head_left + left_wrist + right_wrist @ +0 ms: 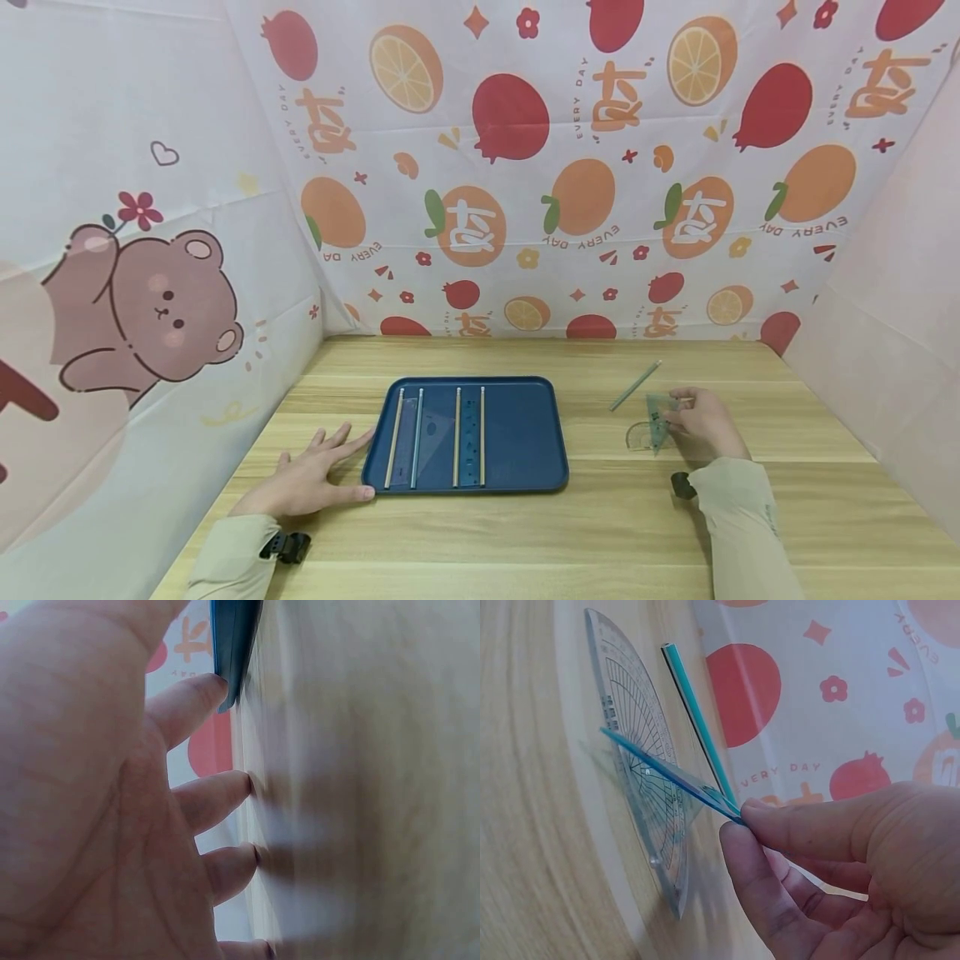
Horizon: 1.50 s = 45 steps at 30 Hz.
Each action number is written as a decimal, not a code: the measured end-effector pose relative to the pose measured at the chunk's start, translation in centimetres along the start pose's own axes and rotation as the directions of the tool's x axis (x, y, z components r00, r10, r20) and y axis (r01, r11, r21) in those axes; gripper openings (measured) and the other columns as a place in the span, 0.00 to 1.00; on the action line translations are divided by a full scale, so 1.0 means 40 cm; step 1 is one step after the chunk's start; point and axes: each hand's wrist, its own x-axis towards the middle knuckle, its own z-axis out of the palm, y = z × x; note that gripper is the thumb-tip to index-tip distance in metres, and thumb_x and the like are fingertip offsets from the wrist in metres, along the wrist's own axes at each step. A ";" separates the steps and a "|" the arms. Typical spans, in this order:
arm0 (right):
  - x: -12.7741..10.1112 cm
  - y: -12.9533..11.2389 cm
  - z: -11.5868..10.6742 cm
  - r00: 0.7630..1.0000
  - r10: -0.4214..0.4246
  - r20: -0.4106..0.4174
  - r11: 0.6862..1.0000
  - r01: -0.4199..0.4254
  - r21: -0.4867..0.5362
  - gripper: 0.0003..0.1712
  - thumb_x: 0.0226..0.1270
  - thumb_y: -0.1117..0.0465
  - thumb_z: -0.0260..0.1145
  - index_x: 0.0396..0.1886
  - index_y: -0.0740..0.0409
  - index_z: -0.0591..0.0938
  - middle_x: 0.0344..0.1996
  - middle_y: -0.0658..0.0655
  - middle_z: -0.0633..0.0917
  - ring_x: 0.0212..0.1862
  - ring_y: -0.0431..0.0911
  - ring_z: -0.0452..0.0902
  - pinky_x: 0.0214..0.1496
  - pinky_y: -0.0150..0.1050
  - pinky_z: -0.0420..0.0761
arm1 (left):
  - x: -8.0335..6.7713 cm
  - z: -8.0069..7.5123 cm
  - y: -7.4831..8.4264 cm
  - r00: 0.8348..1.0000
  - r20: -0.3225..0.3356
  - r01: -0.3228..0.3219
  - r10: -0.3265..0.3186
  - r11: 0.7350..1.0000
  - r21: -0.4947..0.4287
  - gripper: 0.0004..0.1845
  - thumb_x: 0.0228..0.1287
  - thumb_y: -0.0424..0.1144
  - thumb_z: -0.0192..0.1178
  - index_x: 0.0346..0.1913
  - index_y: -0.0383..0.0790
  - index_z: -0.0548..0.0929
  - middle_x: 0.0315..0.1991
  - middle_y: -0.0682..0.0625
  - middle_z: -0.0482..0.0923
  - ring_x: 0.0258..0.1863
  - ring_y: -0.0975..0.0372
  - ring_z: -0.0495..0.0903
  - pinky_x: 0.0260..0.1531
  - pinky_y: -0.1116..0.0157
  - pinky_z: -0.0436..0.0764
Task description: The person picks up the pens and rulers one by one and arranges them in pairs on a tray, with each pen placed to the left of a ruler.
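My right hand (pixel 703 419) pinches a teal set square (pixel 657 423) between thumb and forefinger, tilted over a clear protractor (pixel 641 757) lying on the table. Behind them lies a green pencil (pixel 635 385). My left hand (pixel 318 472) has its fingers spread, with thumb and forefinger touching the left edge of the blue tray (pixel 525 442). Its other fingertips rest on the tabletop in the left wrist view. Inside the tray, pencils (pixel 457 437) stand in upright rows with a purplish ruler (pixel 405 440), a triangular set square (pixel 433 433) and a blue ruler (pixel 469 442) between them.
The wooden table (pixel 525 542) ends at a fruit-print cloth (pixel 585 275) at the back. Pale cloth walls flank it, the left one (pixel 247 250) showing a printed bear.
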 end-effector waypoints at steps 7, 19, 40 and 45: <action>-0.003 -0.004 0.001 1.000 -0.023 -0.005 1.000 0.023 0.001 0.31 0.78 0.69 0.65 0.74 0.80 0.68 0.39 0.62 0.83 0.36 0.41 0.87 0.41 0.34 0.88 | 0.001 -0.001 0.000 1.000 0.005 0.004 -0.004 1.000 -0.006 0.52 0.61 0.69 0.72 0.84 0.52 0.66 0.84 0.27 0.54 0.78 0.18 0.49 0.57 0.08 0.47; -0.006 -0.030 0.006 0.998 -0.063 -0.016 0.997 0.062 -0.045 0.31 0.78 0.68 0.65 0.74 0.78 0.70 0.40 0.63 0.86 0.37 0.43 0.88 0.42 0.36 0.86 | -0.001 -0.003 -0.002 1.000 0.007 -0.001 0.001 1.000 -0.016 0.53 0.62 0.69 0.72 0.85 0.52 0.65 0.84 0.26 0.54 0.78 0.17 0.48 0.57 0.08 0.47; -0.003 -0.101 0.051 0.997 -0.077 -0.027 0.997 0.077 -0.002 0.30 0.76 0.69 0.66 0.73 0.75 0.72 0.46 0.65 0.84 0.44 0.52 0.87 0.47 0.45 0.90 | 0.005 0.011 -0.013 1.000 -0.012 -0.006 0.006 1.000 -0.029 0.53 0.59 0.71 0.72 0.84 0.54 0.66 0.84 0.26 0.55 0.78 0.16 0.47 0.55 0.07 0.44; -0.004 -0.122 0.059 0.994 -0.104 -0.038 0.994 0.103 -0.041 0.28 0.76 0.67 0.68 0.72 0.72 0.76 0.47 0.66 0.84 0.42 0.49 0.84 0.43 0.39 0.85 | 0.005 0.009 -0.012 1.000 -0.012 -0.006 0.005 1.000 -0.017 0.53 0.60 0.71 0.72 0.84 0.53 0.66 0.83 0.26 0.55 0.78 0.17 0.48 0.56 0.08 0.45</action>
